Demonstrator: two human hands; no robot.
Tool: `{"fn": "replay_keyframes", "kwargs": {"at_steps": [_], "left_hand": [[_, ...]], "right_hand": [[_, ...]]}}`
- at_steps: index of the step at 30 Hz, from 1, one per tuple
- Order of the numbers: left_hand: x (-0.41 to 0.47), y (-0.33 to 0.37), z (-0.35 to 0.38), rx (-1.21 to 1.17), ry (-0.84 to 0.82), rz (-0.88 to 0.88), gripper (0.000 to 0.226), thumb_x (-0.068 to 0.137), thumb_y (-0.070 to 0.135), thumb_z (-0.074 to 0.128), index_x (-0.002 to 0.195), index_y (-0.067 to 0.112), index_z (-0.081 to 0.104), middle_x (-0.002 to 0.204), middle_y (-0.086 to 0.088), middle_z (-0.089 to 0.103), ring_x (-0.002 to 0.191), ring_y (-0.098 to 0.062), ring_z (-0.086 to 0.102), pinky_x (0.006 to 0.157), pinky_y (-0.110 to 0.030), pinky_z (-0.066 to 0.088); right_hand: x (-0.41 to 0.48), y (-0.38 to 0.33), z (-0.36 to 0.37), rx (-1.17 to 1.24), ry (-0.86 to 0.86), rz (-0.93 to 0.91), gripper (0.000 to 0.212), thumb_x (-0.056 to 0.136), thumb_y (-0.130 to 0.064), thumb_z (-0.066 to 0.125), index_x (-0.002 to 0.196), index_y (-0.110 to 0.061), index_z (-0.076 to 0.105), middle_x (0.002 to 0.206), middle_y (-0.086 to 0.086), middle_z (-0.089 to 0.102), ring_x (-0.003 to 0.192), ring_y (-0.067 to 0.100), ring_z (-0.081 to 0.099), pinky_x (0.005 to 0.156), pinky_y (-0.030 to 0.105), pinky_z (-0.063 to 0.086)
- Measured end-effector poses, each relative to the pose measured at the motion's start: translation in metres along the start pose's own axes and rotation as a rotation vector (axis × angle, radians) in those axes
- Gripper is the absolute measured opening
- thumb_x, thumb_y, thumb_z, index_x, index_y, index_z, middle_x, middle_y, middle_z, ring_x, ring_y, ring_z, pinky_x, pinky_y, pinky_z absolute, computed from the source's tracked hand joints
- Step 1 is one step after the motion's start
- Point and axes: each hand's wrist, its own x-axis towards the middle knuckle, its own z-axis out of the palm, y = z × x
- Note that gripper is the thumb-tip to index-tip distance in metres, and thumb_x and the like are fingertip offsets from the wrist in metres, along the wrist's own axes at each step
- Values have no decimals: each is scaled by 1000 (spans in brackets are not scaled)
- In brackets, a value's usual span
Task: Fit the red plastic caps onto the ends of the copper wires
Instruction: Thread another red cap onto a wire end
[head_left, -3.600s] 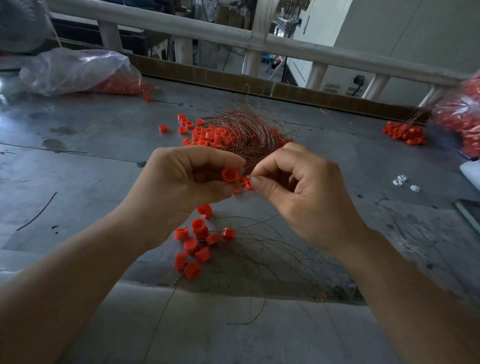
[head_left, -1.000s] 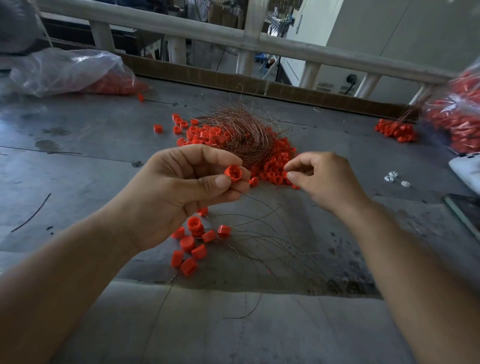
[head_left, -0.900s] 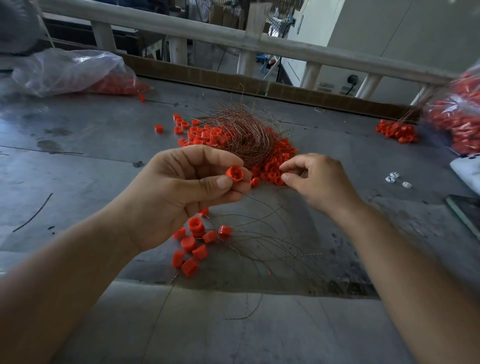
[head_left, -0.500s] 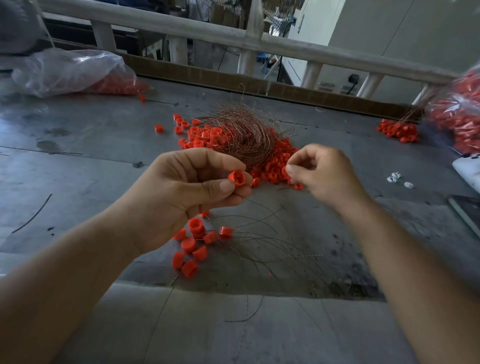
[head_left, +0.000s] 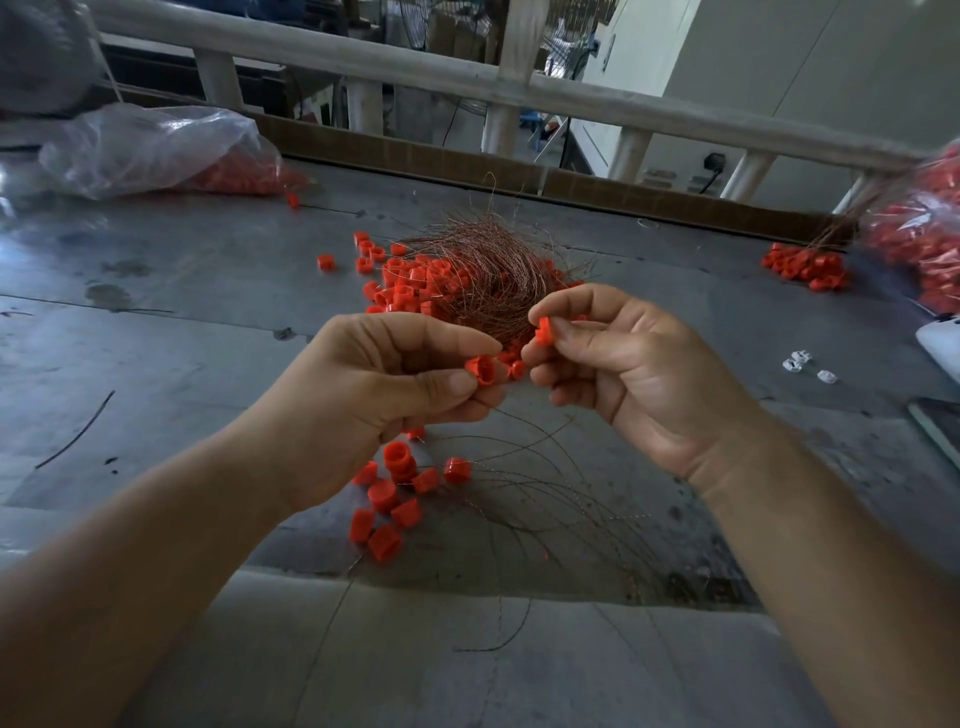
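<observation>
My left hand (head_left: 374, 400) pinches a red cap (head_left: 482, 370) between thumb and fingers, its open end facing right; thin copper wire trails from that hand down to the table. My right hand (head_left: 623, 374) pinches another red cap (head_left: 543, 331) at its fingertips, just up and right of the first. Behind both hands lies a tangled bundle of copper wires (head_left: 493, 270) on a heap of loose red caps (head_left: 415, 278). Below my left hand sit several capped wires (head_left: 395, 493), their strands (head_left: 545, 499) fanning right.
A clear bag of red caps (head_left: 156, 150) lies at the back left and another bag (head_left: 919, 234) at the right edge. A small pile of caps (head_left: 805, 267) and small white pieces (head_left: 802, 364) sit on the grey table (head_left: 182, 270). A wooden railing (head_left: 467, 78) runs behind.
My right hand reached to the heap of caps, picked one up and brought it back near my left hand. The left hand kept its cap and barely moved.
</observation>
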Motion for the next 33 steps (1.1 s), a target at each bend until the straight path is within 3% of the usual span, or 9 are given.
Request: {"fn": "replay_keyframes", "kwargs": {"at_steps": [8,12,18,23,33], "left_hand": [[-1,-1,1,16,39,-9,25,55,8,64,77,11,74,80,-11,73,71,-18,71,60,-19,54],[-1,0,3,30,92,-4,21,55,6,64,74,9,71,74,-10,72,67,-17,70,58,-19,54],[0,2,4,67,120,-5,20,54,7,63,71,11,71,69,-9,71,62,-15,69,56,-17,53],[1,1,5,100,134,-7,23,55,5,61,76,9,68,67,-7,71,60,-14,69,55,-16,53],[1,-1,4,136,127,-32,20,55,9,63,70,16,73,68,-11,71,59,-16,69,54,-16,52]], "right_hand": [[-3,2,3,-17,-9,-57,23,63,-16,64,84,-9,62,66,2,68,58,9,64,51,17,50],[-6,6,12,-364,57,-285,19,63,-21,67,82,-21,66,70,-6,67,67,5,63,62,16,50],[-9,14,23,-661,91,-481,26,70,-7,73,84,-27,65,82,-10,68,75,4,66,70,18,53],[-9,15,24,-670,140,-483,21,69,-7,75,87,-15,71,84,-4,69,77,8,67,73,25,55],[-7,20,25,-731,161,-531,22,67,-7,76,89,-9,72,78,-15,63,78,3,65,70,12,51]]}}
